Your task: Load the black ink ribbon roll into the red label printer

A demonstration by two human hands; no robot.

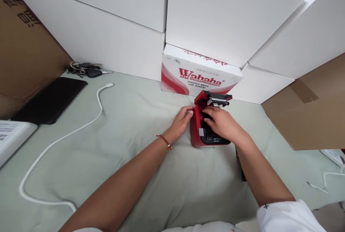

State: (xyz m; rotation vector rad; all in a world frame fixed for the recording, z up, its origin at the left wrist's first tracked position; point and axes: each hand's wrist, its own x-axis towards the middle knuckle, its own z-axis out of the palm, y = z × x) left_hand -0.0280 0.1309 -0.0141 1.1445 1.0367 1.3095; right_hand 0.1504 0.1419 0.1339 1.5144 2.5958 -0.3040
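Note:
A red and black device (196, 137), which looks like a small label printer, stands on the pale green cloth with its lid (215, 97) raised at the back. My left hand (182, 122) is closed against its left side, thumb and fingers on the red wall, steadying it. My right hand (219, 122) reaches into the black compartment from the right. Its thumb and fingers curl near the inner left wall; whatever lies between them is dark and cannot be made out. A silver-grey patch (201, 132) shows on the front left rim.
Behind the device lies a Wahaha water carton (199, 77) against white boxes (129, 34). On the left are a white cable (55, 142), a black tablet-like slab (51, 99) and keys (87, 69). A dark object (243, 174) sits partly under my right forearm. Brown cardboard (309, 106) stands at right.

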